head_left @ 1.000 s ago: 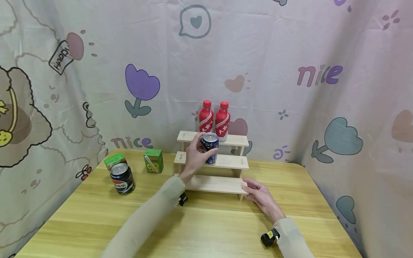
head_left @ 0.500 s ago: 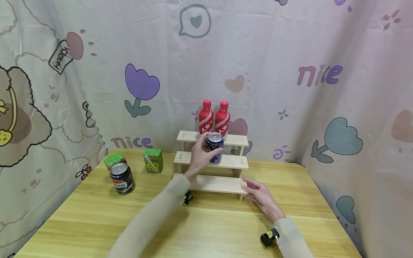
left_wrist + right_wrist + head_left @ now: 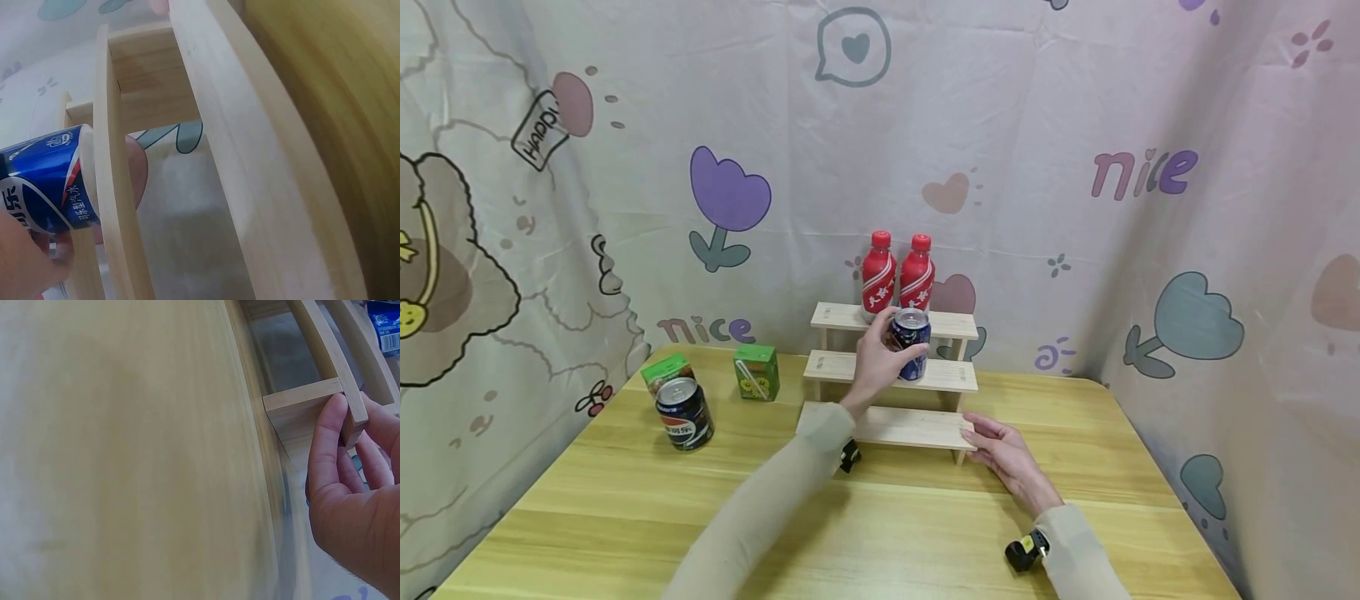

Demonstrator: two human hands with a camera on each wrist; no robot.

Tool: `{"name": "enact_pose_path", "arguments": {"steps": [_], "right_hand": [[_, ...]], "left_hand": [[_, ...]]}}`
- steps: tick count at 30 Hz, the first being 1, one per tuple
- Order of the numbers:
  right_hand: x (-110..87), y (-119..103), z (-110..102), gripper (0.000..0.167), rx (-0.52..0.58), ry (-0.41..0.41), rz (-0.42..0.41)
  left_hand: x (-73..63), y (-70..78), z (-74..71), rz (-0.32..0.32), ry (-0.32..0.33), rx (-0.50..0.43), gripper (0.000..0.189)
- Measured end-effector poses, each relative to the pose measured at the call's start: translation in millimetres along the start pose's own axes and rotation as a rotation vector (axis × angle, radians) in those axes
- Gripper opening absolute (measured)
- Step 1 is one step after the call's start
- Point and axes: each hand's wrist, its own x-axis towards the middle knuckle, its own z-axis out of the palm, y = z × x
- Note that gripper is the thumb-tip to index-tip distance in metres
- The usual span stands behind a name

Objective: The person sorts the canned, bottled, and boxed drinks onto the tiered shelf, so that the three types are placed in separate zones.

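Note:
A blue soda can [image 3: 913,340] stands upright at the middle tier of a three-step wooden display stand [image 3: 895,427]. My left hand [image 3: 877,362] grips it from the left side, thumb in front. In the left wrist view the can [image 3: 53,178] has its base right against the shelf board; I cannot tell if it bears its weight there. At the lowest tier's right end, my right hand [image 3: 1009,465] pinches the board's corner between thumb and fingers, as the right wrist view shows. Two red bottles [image 3: 879,275] stand side by side on the top tier behind the can.
On the table's left side, a dark soda can [image 3: 685,417] stands before a green carton [image 3: 666,371]. A second green drink carton [image 3: 757,373] with a straw is between them and the stand. A patterned curtain [image 3: 1015,125] hangs behind the wooden table [image 3: 887,533].
My left hand has slid the blue can a short way right along the middle tier, in front of the right bottle. The right hand keeps its hold on the board.

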Motion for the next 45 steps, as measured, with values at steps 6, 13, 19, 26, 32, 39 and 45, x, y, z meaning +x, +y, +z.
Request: {"name": "enact_pose_path", "arguments": {"steps": [6,13,19,26,32,39,45], "right_hand": [[0.1,-0.4,0.3,0.055,0.0,0.003,-0.006],[-0.5,-0.1,0.5,0.056,-0.004,0.008,0.007],[-0.5,-0.9,1.1,0.056,0.007,0.01,0.006],[0.3,0.2,0.1,0.056,0.014,0.006,0.003],[-0.5,0.5,-0.1,0.057,0.021,-0.006,-0.005],[-2.0,-0.3,-0.1,0.057,0.025,-0.012,-0.009],[-1.7,-0.4,0.5,0.057,0.028,-0.011,-0.006]], "left_hand": [[2.0,-1.3,1.3,0.012,0.016,0.031,0.073],[1.2,-3.5,3.2,0.044,0.036,0.075,0.074],[1.8,-3.6,3.9,0.072,0.033,0.097,0.074],[1.4,-4.3,3.2,0.075,0.025,0.101,0.072],[2.0,-4.8,4.4,0.08,0.026,0.109,0.074],[2.1,-4.8,5.2,0.076,0.028,0.114,0.075],[2.0,-6.6,4.9,0.072,0.027,0.123,0.076]]}}
